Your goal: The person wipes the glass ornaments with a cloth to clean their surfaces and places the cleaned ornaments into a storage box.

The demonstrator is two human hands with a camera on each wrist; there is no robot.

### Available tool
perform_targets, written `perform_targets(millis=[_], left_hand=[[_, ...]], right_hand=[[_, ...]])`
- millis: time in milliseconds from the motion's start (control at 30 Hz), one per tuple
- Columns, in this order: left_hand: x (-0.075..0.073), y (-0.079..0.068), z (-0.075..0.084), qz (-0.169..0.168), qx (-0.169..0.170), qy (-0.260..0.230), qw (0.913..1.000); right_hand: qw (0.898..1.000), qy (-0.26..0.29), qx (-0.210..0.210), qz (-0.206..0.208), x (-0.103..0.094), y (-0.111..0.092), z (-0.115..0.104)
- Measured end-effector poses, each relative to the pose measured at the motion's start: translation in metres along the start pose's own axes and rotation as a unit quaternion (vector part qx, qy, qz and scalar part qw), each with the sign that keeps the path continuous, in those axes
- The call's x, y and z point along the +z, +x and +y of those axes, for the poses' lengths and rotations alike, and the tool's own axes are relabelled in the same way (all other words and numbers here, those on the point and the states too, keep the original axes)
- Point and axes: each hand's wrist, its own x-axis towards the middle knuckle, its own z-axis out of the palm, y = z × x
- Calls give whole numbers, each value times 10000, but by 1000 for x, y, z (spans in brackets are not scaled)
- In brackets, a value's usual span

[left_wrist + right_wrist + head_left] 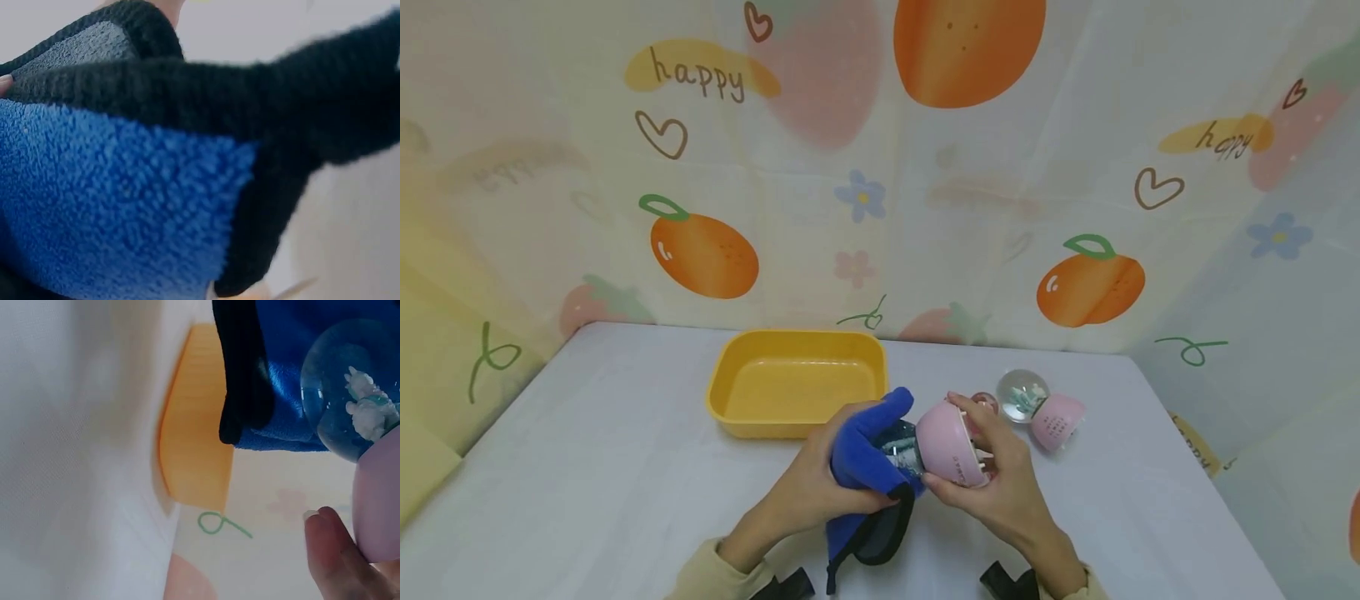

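Beige sleeves (pixel 718 571) come in at the near edge of my head view, black straps (pixel 786 586) by the wrists. Ahead of them I have both hands busy over the worktop (pixel 625 475). My left hand (pixel 820 479) grips a blue cloth (pixel 859 454) with black edging, its folds bunched around the clear ball of a globe (pixel 934 446). My right hand (pixel 1003 471) grasps that globe by its pink base, thumb and fingers curled around it, so the globe lies tilted sideways between the two. In the right wrist view I make out small white figures inside the ball. Just beyond the right fingers sits a reddish thing (pixel 985 403), too covered to identify. Farther off to the right, a second globe (pixel 1040 408) lies on its side; behind the left hand stands a yellow tray (pixel 797 430). Farthest back hangs a fruit-printed backdrop (pixel 805 208).
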Motion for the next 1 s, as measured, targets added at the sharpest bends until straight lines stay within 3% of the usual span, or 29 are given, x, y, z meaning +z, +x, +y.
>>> perform_targets(millis=[233,433,733,867,1000], left_hand=[[2,-1,-2,161,328,931,9950],[2,-1,-2,160,235,1093,9936],[2,0,1,-37,-522,1078,9928],[0,2,1,-206,-790,760,9938],[-5,4,-3,-597,-783,274,9948]], right_hand=[[9935,334,950,-523,0,0,-2],[9892,478,1255,-581,0,0,-2],[9995,-134,25,-295,4,-4,0],[9975,-289,-570,-305,3,-4,1],[9903,-233,-1335,-322,3,-3,3]])
